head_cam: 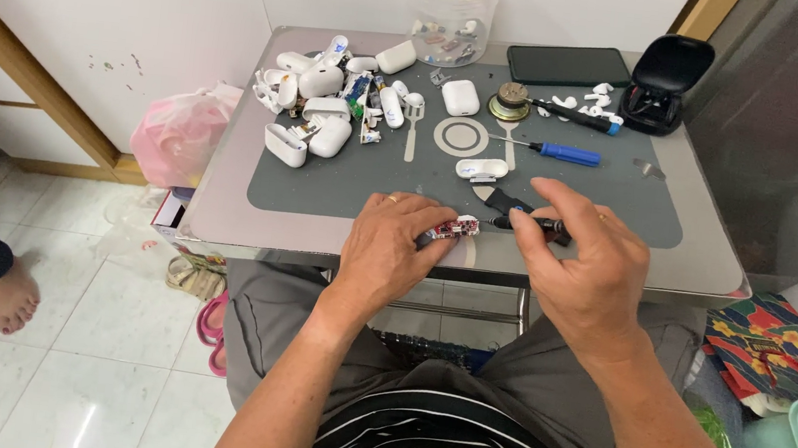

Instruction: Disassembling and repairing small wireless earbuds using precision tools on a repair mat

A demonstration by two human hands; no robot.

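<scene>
Your left hand (387,243) pinned the small red circuit board (455,228) to the worktop (700,271), steadying it. Your right hand (583,258) gripped a black-handled tool (535,226), tip at the board.

Grey rubber work mat (343,189) covers small metal-topped table (701,266). Heap of white plastic earbud cases and parts (328,98) on mat's far left. Clear round plastic container (453,17) at far edge. Black flat phone (568,65) beside open black earbud case (666,84). Blue-handled screwdriver (555,152) near round brass-coloured disc (509,101). Pink plastic bag (181,132) on floor left of table. Bare foot of another person (11,297) on white tiled floor (88,359).
</scene>
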